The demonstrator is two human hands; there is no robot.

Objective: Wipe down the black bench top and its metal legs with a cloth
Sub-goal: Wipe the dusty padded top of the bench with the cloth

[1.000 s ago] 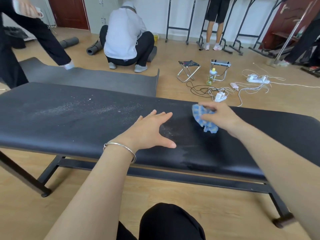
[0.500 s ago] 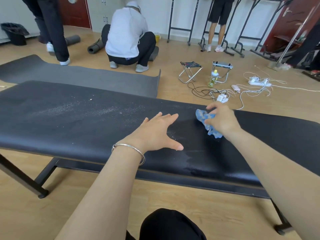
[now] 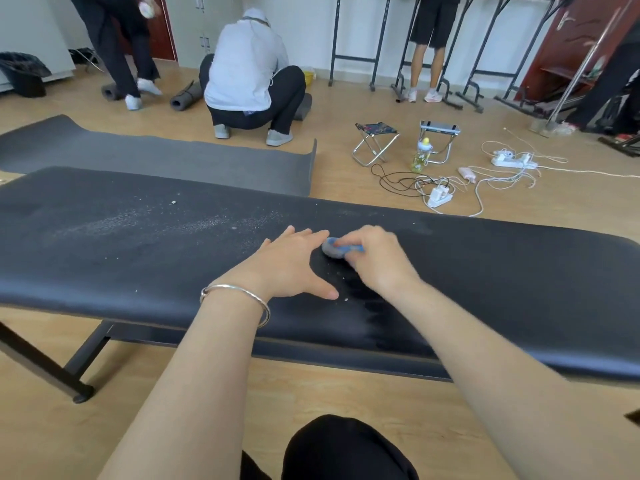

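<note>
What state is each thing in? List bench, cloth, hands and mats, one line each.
bench top, white specks at left, smeared streaks by the hands
cloth, bunched, on the bench top
right hand, grips the cloth
left hand, flat on the bench top, fingers straight
grey mat, unrolled on the floor
dark mat, rolled up

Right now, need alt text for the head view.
A person's right hand grips a blue cloth against a black bench top, beside their left hand, which rests flat on it. White dust speckles the top to the left; a metal leg shows below. A crouching person is beyond.
</note>
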